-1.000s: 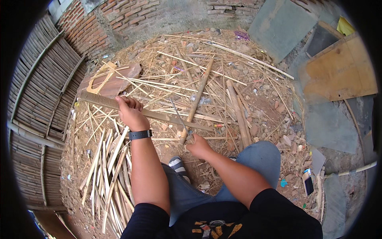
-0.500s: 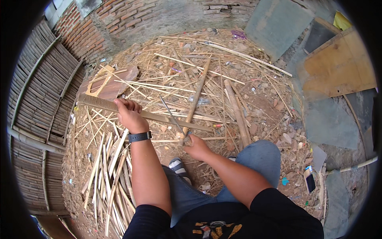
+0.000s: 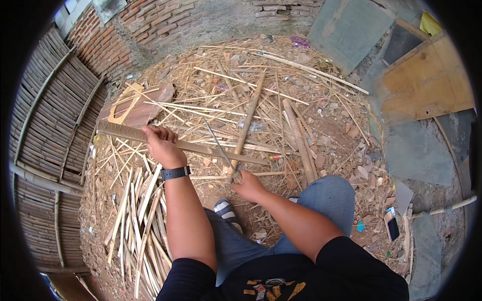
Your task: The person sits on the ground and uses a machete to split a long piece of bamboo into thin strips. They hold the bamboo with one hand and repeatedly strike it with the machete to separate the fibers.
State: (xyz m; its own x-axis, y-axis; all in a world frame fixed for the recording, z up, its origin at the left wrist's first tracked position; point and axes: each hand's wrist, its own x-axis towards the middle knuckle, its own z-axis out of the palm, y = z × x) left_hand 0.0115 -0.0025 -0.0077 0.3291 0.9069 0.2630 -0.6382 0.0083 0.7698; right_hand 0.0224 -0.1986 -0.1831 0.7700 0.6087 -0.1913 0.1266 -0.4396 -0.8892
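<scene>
My left hand (image 3: 163,146) is closed around a broad, split bamboo slat (image 3: 119,131), wearing a dark watch on its wrist. The slat slants down to the right, its far end reaching in front of my right hand (image 3: 248,185). That hand grips the handle of a long, narrow-bladed knife (image 3: 217,141), whose blade points up and to the left. Blade and slat cross near the slat's right part; whether they touch I cannot tell. A bamboo pole (image 3: 250,115) lies just beyond the knife, its lower end near my right fist.
Split bamboo strips (image 3: 131,220) are heaped at the left of my legs. Another thick pole (image 3: 300,143) rests to the right. A brown board (image 3: 143,108) lies at the far left. Grey sheets (image 3: 351,32) lean along the right, near a phone (image 3: 391,228). A brick wall (image 3: 165,22) stands behind.
The knife blade's tip has shifted slightly to the right. Both hands keep their grips and stay in nearly the same place.
</scene>
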